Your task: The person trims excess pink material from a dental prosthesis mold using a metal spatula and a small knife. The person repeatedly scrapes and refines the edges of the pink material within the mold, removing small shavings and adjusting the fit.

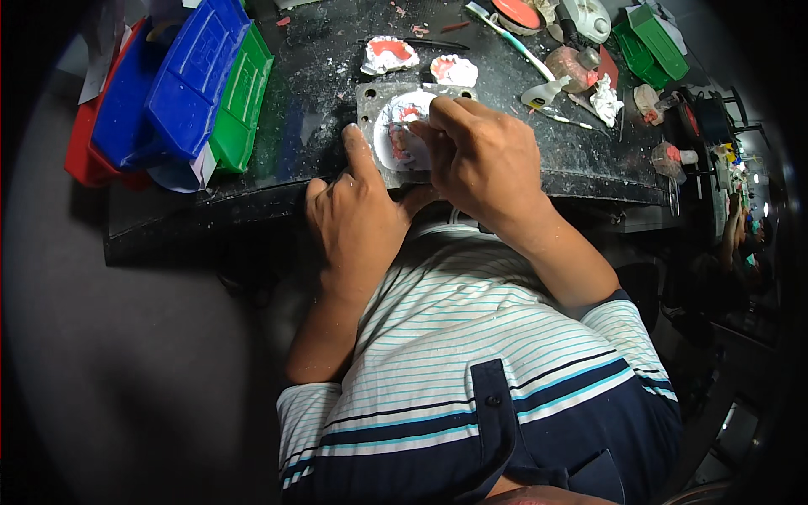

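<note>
A grey metal dental flask lies at the bench's near edge, filled with white plaster. Pink and reddish denture parts are set in the plaster. My left hand steadies the flask at its near left corner, index finger along the left side and thumb by the near edge. Over the flask's right part, my right hand is closed in a pinch. A thin pale tool tip seems to reach from its fingers to the plaster; the rest is hidden. Two plaster casts with pink areas, a larger one and a smaller one, stand just beyond.
Blue, green and red bins stand at the left. At the back right are a toothbrush, a small bottle, crumpled tissue and a green box. White dust and scraps cover the dark bench.
</note>
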The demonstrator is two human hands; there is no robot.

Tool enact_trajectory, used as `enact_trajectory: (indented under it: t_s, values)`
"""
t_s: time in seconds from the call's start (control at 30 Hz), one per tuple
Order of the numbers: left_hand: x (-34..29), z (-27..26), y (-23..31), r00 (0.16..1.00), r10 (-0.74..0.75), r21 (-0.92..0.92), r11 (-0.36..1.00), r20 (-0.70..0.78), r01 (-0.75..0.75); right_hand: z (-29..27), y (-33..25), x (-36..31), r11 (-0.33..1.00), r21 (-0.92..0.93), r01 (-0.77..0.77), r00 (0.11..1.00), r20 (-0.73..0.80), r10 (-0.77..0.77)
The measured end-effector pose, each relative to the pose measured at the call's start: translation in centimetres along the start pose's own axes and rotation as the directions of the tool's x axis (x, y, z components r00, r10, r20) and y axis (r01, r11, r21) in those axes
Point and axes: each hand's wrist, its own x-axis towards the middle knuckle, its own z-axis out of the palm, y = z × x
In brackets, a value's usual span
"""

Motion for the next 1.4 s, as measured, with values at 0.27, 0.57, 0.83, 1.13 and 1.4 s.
enact_trajectory:
  t_s: [0.27, 0.57, 0.83, 1.13, 1.4]
  values:
    - [0.3, 0.0, 0.1, 1.0, -0.002, -0.005, 1.0, 0.0, 0.002, 0.3, -0.4, 0.4, 0.998, -0.013, -0.067, 0.998, 0.02, 0.068]
    - [1.4, -1.6, -0.3, 0.992, -0.052, -0.011, 0.999, 0.112, 0.053, -1.4, -0.5, 1.9, 0.993, -0.119, -0.009, 0.991, 0.134, 0.025]
    - [5.5, -0.5, -3.3, 0.927, 0.366, -0.228, 0.899, -0.079, -0.374, -2.2, -0.1, 2.7, 0.977, -0.17, 0.129, 0.979, 0.18, -0.098]
    - [5.8, 0.3, -4.0, 0.942, 0.321, -0.401, 0.854, -0.098, -0.332, -1.8, 0.7, 4.2, 0.938, -0.25, 0.239, 0.965, 0.166, -0.202]
    - [6.4, -0.8, -4.8, 0.938, 0.347, -0.529, 0.797, 0.008, -0.291, -2.8, 2.8, 9.4, 0.908, -0.129, 0.399, 0.866, 0.377, -0.328]
